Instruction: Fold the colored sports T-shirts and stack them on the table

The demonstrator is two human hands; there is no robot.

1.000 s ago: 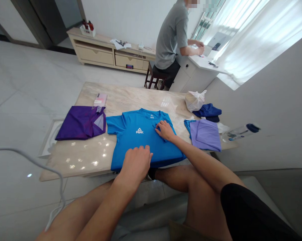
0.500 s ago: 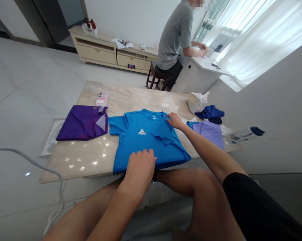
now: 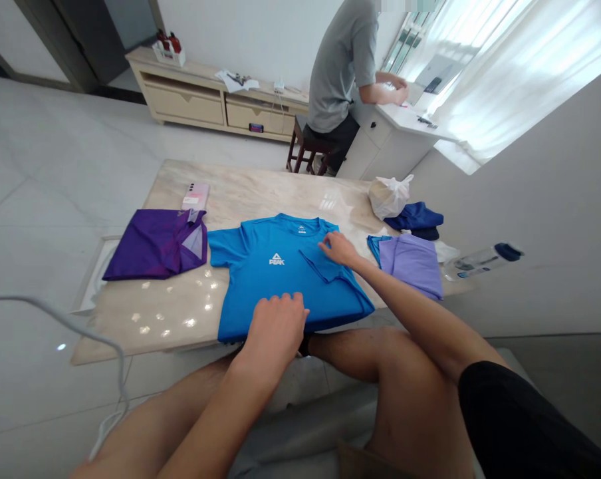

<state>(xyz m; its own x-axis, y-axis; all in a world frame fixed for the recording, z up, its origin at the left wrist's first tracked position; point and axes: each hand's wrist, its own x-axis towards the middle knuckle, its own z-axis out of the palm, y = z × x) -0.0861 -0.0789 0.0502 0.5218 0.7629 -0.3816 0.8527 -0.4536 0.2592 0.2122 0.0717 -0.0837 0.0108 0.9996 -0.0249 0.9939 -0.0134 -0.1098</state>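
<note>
The blue PEAK T-shirt (image 3: 250, 286) lies face up on the marble tabletop (image 3: 265, 189), partly folded: one sleeve (image 3: 323, 266) is turned in over the chest, the opposite sleeve (image 3: 228, 247) outstretched, not folded in. The right hand (image 3: 341, 249), fingers loosely bent, is at the turned-in shoulder; the left hand (image 3: 279, 326) curls by the near edge. Whether either pinches cloth, I cannot tell. Folded purple (image 3: 151, 246) and lilac garments (image 3: 413, 263) flank it.

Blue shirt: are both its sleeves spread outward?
No, one sleeve extends outward, but the other sleeve lies folded across the front of the blue shirt.
</note>
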